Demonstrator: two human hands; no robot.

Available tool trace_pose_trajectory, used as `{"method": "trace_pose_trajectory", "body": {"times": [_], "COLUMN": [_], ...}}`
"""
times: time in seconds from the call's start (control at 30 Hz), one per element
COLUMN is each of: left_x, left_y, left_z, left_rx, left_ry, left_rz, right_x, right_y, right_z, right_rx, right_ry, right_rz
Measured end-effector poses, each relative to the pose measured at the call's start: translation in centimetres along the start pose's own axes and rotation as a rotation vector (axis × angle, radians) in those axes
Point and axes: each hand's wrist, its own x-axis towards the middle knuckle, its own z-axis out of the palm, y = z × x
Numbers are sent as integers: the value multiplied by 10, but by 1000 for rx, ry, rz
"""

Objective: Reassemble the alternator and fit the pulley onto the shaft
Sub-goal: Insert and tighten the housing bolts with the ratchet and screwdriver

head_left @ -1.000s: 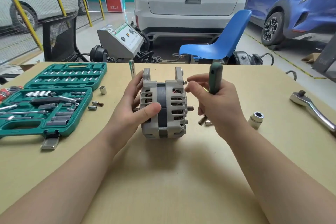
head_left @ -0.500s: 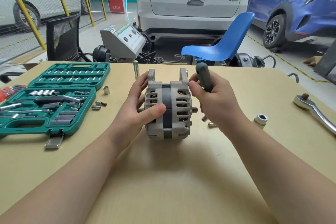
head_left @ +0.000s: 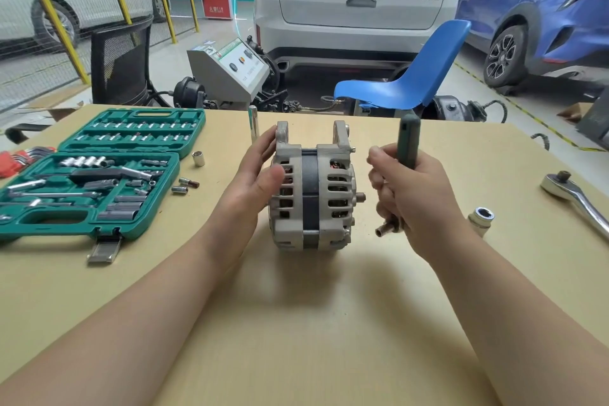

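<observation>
The grey alternator (head_left: 313,194) stands on its edge in the middle of the table, its short shaft stub (head_left: 361,197) pointing right. My left hand (head_left: 250,181) lies against its left end with straight fingers, the thumb just in front of the housing. My right hand (head_left: 415,198) is a little to the right of the alternator, apart from it. It grips a green-handled driver (head_left: 408,138) upright, and the driver's metal socket tip (head_left: 384,231) sticks out below the fist.
An open green socket case (head_left: 89,224) lies at the left, with loose sockets (head_left: 198,158) and bits (head_left: 184,186) beside it. A tall socket (head_left: 253,123) stands behind the alternator. A large socket (head_left: 481,217) and a ratchet (head_left: 576,198) lie at the right.
My left thumb has come off the front of the housing and the hand has opened. My right hand has drawn away to the right with the driver.
</observation>
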Motion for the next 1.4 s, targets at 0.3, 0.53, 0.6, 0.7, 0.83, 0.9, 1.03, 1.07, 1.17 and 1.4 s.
{"method": "trace_pose_trajectory", "body": {"times": [0.3, 0.53, 0.6, 0.7, 0.83, 0.9, 1.03, 1.07, 1.17, 1.4], "left_x": [1, 2, 2, 3, 3, 4, 8, 10, 23, 86], "left_y": [-1, 5, 7, 8, 9, 9, 11, 15, 36, 108], "left_z": [8, 11, 10, 8, 6, 6, 11, 12, 10, 25], "left_rx": [-71, -103, -113, -110, -92, -100, -135, -131, 37, 681], "left_ry": [48, -5, -4, -1, 70, 165, 222, 231, 300, -125], "left_rz": [-101, -131, -146, -145, -140, -138, -192, -197, -91, 98], "right_x": [-14, -16, -16, -15, -15, -13, 1, 5, 13, 12], "right_y": [12, 8, 8, 10, 14, 15, 15, 14, 8, -1], "right_z": [8, 8, 8, 8, 9, 9, -3, -9, -26, -37], "right_rx": [-170, -94, -85, -82, -56, -36, 36, 92, 280, -490], "right_ry": [-200, -267, -256, -242, -274, -274, 32, 114, 223, 175], "right_rz": [-90, -49, -42, -27, 7, 28, 88, 102, 135, -166]}}
